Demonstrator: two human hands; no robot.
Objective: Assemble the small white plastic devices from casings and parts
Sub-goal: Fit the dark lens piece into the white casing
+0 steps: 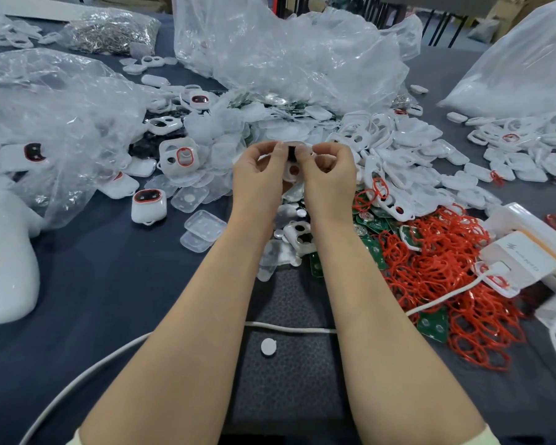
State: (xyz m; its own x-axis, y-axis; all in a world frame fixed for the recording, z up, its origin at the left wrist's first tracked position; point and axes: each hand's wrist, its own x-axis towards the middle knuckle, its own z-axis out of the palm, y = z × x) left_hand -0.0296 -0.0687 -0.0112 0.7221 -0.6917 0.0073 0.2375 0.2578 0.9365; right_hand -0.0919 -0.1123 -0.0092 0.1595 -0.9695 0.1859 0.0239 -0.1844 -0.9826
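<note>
Over the table point(109, 284), the left hand point(257, 178) and right hand point(331, 175) meet, fingertips pinching one white casing point(293, 171) between them. It sits dead centre, equally near both, and its long axis seems to run away from the wrists. Spare casings point(408, 136) are heaped beyond.

A dark blue cloth point(109, 284) covers the table in front of me. At the lower middle of the frame lies a grey speckled mat point(283, 390). A white cable point(289, 328) crosses it, running from the lower left to a white charger block with an orange stripe point(523, 252) at the right edge. A crumpled clear plastic bag point(302, 53) fills the upper middle, another clear bag point(45, 101) sprawls at the left, and a smooth white rounded lump point(7, 261) sits at the lower left edge.
</note>
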